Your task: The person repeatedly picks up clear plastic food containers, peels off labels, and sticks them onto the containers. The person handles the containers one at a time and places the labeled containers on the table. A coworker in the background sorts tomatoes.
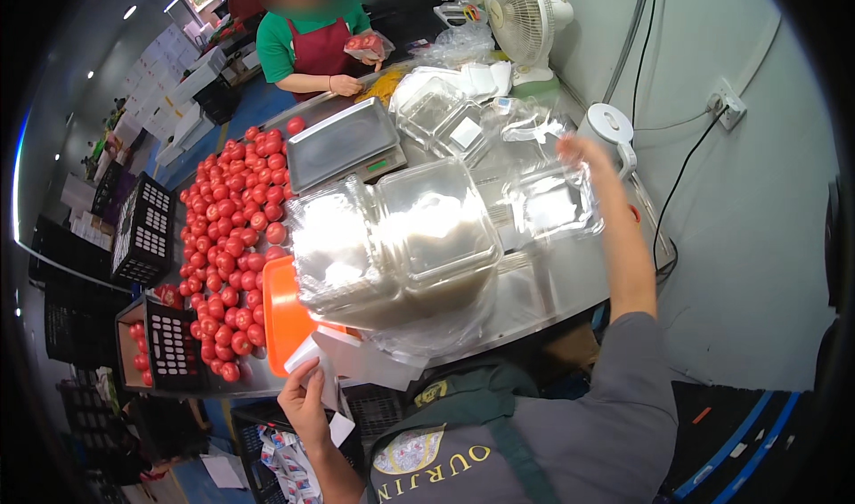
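The left hand (305, 404) pinches a white paper strip (326, 361) at the table's (574, 277) near edge; the right hand (583, 152), blurred, grip unclear, meets a clear container (548, 203) by the right edge.

The stacked containers (436, 215) are clear, the paper strip (367, 360) white, the tray (280, 312) bright orange, the tomatoes (233, 210) red. A crate (174, 342) is black with pale slots; a co-worker's sleeve (272, 50) is green, the apron (322, 50) maroon.
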The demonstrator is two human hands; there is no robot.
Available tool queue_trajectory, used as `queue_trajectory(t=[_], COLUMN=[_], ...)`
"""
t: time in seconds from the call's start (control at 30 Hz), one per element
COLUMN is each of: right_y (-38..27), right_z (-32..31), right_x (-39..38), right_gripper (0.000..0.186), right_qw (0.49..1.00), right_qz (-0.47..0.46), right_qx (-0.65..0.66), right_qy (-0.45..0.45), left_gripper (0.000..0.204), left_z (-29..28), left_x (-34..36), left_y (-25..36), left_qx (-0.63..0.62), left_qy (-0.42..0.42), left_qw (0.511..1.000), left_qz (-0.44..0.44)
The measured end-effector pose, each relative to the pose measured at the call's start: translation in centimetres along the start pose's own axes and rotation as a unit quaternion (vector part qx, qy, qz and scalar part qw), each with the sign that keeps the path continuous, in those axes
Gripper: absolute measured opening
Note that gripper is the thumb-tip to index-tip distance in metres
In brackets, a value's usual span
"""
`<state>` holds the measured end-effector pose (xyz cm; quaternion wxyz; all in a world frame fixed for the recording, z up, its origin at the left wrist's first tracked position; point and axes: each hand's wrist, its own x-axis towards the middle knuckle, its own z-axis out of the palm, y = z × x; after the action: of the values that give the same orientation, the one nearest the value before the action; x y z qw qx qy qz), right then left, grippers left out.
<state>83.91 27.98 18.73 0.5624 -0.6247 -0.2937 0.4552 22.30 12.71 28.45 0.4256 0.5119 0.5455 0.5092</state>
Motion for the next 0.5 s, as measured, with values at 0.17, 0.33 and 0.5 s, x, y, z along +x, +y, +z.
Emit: queue_trajectory(t=[0.17, 0.33, 0.5], right_y=[15.8, 19.0, 10.0], right_z=[2.5, 2.4, 2.2], right_x=[6.1, 9.4, 6.6], right_gripper=[0.018, 0.021, 0.021], right_qw=[0.964, 0.990, 0.940], right_qz=[0.189, 0.100, -0.173], right_qx=[0.179, -0.081, -0.208], right_qy=[-0.045, 0.065, 0.207], left_gripper=[0.020, 0.026, 0.049], left_z=[1.9, 2.1, 2.3], left_x=[-0.7, -1.6, -0.6], left_y=[0.7, 1.4, 2.1], left_qx=[0.029, 0.063, 0.200], left_qy=[0.013, 0.038, 0.045], left_qw=[0.999, 0.997, 0.976], left_qz=[-0.022, -0.019, 0.072])
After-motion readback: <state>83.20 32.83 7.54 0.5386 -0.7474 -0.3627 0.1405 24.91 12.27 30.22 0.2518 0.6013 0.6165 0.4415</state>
